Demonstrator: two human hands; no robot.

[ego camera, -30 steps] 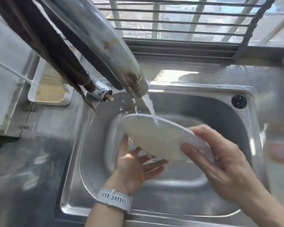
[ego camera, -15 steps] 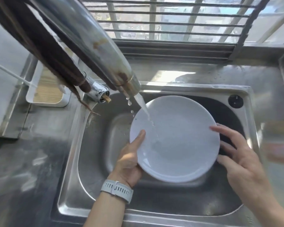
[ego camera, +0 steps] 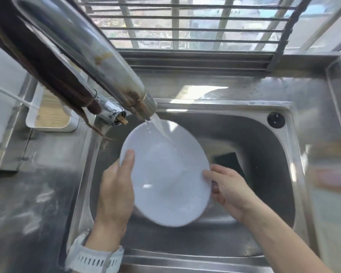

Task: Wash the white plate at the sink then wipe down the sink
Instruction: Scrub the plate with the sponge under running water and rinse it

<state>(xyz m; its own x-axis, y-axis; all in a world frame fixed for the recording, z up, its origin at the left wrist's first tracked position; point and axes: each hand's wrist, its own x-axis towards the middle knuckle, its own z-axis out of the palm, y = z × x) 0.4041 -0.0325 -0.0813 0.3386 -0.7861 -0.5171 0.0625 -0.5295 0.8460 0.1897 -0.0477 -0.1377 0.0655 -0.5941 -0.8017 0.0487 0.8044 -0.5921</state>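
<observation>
The white plate (ego camera: 165,180) is held face up over the steel sink (ego camera: 264,146), under running water from the faucet spout (ego camera: 114,75). My left hand (ego camera: 116,186) grips its left rim, thumb lying on the inner face. My right hand (ego camera: 228,189) holds the right rim, fingers curled behind the plate. Water strikes the plate's upper part and spreads across it.
A dark pad (ego camera: 229,161) lies on the sink floor behind the plate. A white tray (ego camera: 51,117) stands on the left counter beside a second tap (ego camera: 111,113). The overflow cap (ego camera: 276,120) sits at the basin's back right. Window bars (ego camera: 185,26) run behind.
The plate went from tilted edge-on to face up, then shifted left and turned more under the stream. My right hand came in and took the right rim.
</observation>
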